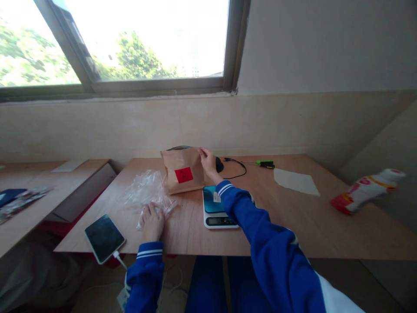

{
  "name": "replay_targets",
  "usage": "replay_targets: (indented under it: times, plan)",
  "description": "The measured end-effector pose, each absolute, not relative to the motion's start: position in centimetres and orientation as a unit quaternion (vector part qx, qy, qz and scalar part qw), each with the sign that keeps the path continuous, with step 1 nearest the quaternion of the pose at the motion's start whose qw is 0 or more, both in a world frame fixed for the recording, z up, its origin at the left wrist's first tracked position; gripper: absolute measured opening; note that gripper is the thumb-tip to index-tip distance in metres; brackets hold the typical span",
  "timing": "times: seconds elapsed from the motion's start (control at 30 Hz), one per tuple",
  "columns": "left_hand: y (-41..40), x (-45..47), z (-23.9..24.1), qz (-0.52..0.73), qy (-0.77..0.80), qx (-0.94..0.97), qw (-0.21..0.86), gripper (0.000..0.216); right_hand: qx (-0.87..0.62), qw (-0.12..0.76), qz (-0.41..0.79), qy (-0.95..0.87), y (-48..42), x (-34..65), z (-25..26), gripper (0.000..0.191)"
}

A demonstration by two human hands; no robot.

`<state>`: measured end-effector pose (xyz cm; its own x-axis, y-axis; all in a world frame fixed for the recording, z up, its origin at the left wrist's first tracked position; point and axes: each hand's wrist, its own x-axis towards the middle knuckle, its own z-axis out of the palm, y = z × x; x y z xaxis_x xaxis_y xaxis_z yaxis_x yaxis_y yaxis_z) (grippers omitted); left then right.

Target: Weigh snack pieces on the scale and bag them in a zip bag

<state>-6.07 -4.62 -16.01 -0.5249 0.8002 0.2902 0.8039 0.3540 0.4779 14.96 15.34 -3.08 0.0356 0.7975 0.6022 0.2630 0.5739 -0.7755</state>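
To the left of my left hand (152, 222) lies a dark-screened device (104, 237) with a white cable (121, 261) plugged in. To the right of my right hand (209, 164) I see a black cord (245, 168), then screwdrivers (267, 166), a torn-edged sheet of paper (296, 181) and, farthest out, a red-and-white bottle (366, 193); beyond both hands, I face a window (156, 48)

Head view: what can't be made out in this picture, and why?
All in the head view:
Inside of the paper bag: hidden by its front.
Print on the red label: too small.
Any reading on the display of the scale: too small and dark.
Scale's upper right part: behind the right sleeve.
What the black object is: partly covered by the right hand.
Whether the left hand grips the clear plastic: lost among crumpled folds.
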Motion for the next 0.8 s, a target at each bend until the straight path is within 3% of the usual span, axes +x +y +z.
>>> replay_targets:
  times: [0.2, 0.47, 0.63, 0.8]
  plan:
    - [-4.6, -6.1, -16.0, -0.308, -0.828, -0.468, -0.014, 0.058, -0.389, 0.612, 0.249, -0.642, 14.0, 14.4, -4.1, 0.041]
    - [-4.7, -4.1, -12.8, -0.477, -0.721, -0.491, 0.108, 0.059, -0.374, 0.614, 0.289, -0.633, 13.0, 15.4, -6.7, 0.062]
    - [-2.9, -2.4, -12.5, -0.505, -0.622, -0.598, 0.043, 0.056, -0.407, 0.598, 0.297, -0.624, 12.7, 16.3, -7.6, 0.063]
    - [0.8, -0.7, -13.7, -0.47, -0.622, -0.623, -0.066, 0.064, -0.408, 0.566, 0.328, -0.636, 13.1, 16.0, -8.3, 0.042]
